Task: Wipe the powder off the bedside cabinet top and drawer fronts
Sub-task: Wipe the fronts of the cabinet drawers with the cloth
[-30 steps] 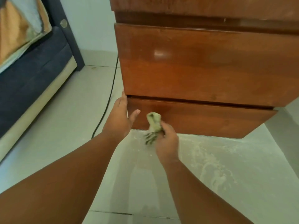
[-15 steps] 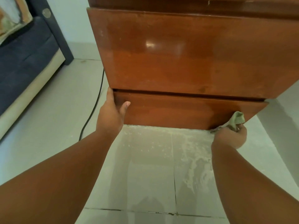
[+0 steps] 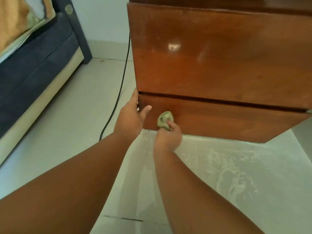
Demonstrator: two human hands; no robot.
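Observation:
A glossy brown wooden bedside cabinet (image 3: 219, 56) fills the upper right; its top is out of view. The upper drawer front shows faint pale smears near its left side. My right hand (image 3: 168, 136) is shut on a crumpled greenish cloth (image 3: 165, 119), pressed against the left part of the lower drawer front (image 3: 228, 119). My left hand (image 3: 130, 117) rests on the lower drawer's left edge, fingers round the corner and thumb on the front.
White powder (image 3: 228, 166) is scattered over the pale tiled floor below the cabinet. A black cable (image 3: 121, 85) runs down beside the cabinet's left side. A bed (image 3: 33, 65) with a dark blue base stands at the left.
My right hand swept the cloth from the left of the lower drawer front to its right end, then back to the left. My left hand stayed on the drawer's left edge.

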